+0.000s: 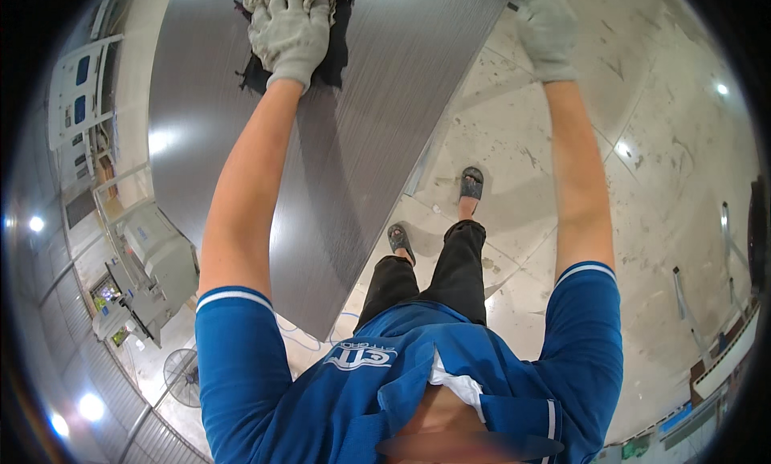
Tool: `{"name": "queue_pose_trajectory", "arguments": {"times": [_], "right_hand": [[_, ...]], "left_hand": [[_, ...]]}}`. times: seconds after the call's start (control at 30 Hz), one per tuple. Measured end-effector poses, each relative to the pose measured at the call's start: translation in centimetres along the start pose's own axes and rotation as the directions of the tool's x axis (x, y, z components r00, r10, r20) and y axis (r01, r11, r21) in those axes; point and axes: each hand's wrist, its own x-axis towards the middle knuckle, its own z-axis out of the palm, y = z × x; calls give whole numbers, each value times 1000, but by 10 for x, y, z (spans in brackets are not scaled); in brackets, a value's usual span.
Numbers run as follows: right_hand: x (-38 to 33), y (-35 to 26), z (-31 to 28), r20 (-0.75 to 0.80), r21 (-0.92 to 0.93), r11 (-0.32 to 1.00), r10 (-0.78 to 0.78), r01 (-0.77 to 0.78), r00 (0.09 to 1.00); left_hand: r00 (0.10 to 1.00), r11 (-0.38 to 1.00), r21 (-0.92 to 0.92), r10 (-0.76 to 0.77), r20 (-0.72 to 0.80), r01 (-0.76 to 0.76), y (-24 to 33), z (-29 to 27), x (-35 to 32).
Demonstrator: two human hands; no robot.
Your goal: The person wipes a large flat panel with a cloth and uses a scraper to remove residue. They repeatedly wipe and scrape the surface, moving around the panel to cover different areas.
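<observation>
A large dark grey panel point(401, 54) with fine wood-like grain lies in front of me, reaching from the top of the view down toward my waist. On its upper left part, my left hand point(293, 34), in a light grey work glove, presses down on a ragged black cloth point(341, 50). The gloved fingers bear on the cloth, bunched under them. My right hand point(546, 34), gloved alike, is by the panel's far right edge. Motion blurs its fingers, and a small dark piece point(512, 6) shows at their tips; whether they grip it is unclear.
My feet in dark sandals point(471, 181) stand on the stained tiled floor point(514, 223) right of the panel. Pale machinery point(152, 243) and a round fan point(183, 376) are on the left. Thin blue tubing point(297, 335) lies near the panel's near corner. Racks point(723, 360) line the right side.
</observation>
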Motion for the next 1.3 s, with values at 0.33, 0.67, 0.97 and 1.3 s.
{"name": "queue_pose_trajectory", "arguments": {"times": [0.33, 0.67, 0.97, 1.3], "right_hand": [[-238, -261, -50, 134, 60, 998, 20, -28, 991], [-347, -413, -127, 582, 380, 911, -101, -160, 807], [-153, -195, -52, 307, -127, 969, 241, -211, 921], [-365, -382, -118, 362, 349, 934, -203, 69, 910]], "left_hand": [[987, 991, -130, -22, 158, 43, -39, -54, -124], [935, 993, 5, -110, 337, 115, -166, -143, -326], [933, 973, -31, -209, 293, 228, -187, -141, -359], [941, 971, -39, -216, 261, 234, -182, -141, -358]]}}
